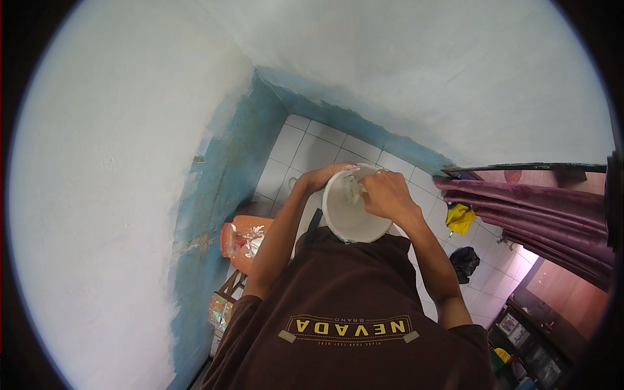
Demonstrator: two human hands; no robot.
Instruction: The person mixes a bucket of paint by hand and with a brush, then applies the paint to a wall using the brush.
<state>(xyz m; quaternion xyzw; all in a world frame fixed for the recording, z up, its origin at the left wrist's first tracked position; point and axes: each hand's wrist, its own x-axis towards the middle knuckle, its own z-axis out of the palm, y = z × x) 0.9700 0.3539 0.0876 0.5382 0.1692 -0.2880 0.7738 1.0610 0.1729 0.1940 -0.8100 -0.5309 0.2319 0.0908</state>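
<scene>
A white bucket (351, 221) is held close in front of my brown shirt, tilted so that its inside shows. My left hand (333, 174) is closed on the bucket's far left rim, with pale smears near the fingertips. Inside the mouth of the bucket, at the right, my right hand (389, 196) has its fingers curled together. Something pale and streaked shows beside those fingers against the inner wall. What the right hand holds is hidden behind its knuckles, so I cannot name it.
White paint covers most of the walls, with a blue band (221, 175) low down. At left stands an orange plastic item (239, 244) with white splashes, near a wooden stand (223, 305). A purple curtain (539, 214), yellow bag (460, 218), black bag (464, 263) and dark shelf (533, 348) are at right.
</scene>
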